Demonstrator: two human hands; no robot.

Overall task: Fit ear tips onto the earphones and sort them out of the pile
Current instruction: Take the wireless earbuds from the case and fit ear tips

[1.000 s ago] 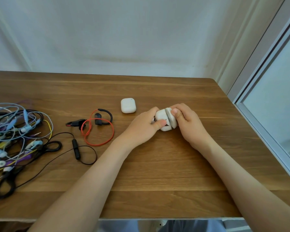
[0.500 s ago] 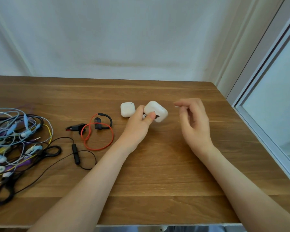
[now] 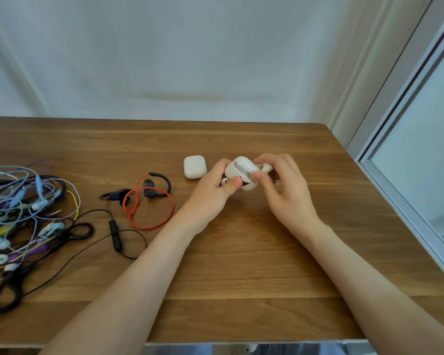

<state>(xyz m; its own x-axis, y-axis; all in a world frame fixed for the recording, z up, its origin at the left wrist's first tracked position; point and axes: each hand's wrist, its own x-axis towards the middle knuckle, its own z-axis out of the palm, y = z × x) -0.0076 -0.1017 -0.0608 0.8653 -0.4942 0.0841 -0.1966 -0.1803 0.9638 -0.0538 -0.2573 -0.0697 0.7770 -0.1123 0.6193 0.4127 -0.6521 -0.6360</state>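
Head view: toward the tabletop's point(image 3: 241, 265) far right corner, the left hand point(image 3: 213, 193) grips a glossy white plastic earbud case point(image 3: 241, 170); the right hand point(image 3: 282, 190) pinches a small white earbud point(image 3: 265, 167) against it.

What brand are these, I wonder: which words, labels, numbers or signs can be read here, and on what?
No text can be read anywhere.
The held case: dark red mark by the left hand's thumb, too blurred to read.
The other case: plain white, nothing legible.
The earbud in the right hand: nothing legible.
The black remote: nothing legible.
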